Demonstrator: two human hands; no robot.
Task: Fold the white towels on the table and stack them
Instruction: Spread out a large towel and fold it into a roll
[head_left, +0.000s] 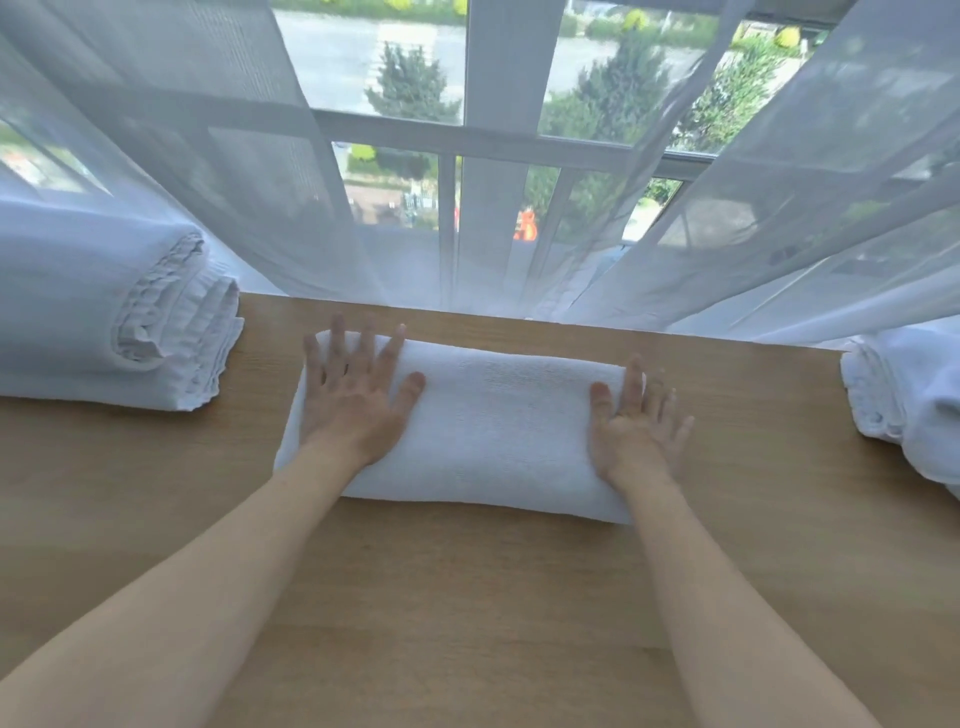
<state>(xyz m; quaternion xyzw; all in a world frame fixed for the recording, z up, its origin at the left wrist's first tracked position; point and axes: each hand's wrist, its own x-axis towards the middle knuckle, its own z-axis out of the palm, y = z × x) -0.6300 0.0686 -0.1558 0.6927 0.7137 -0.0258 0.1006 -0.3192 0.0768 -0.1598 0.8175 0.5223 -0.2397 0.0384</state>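
A folded white towel (493, 426) lies across the middle of the wooden table (467, 597). My left hand (358, 400) lies flat on the towel's left end with its fingers spread. My right hand (636, 431) rests on the towel's right end with fingers straight; motion blur softens them. A stack of folded white towels (114, 322) sits at the table's left. A heap of white towels (909, 405) lies at the right edge, partly cut off by the frame.
Sheer white curtains (208, 156) hang down to the table's far edge, in front of a window (498, 140). Bare tabletop lies between the towel and my body.
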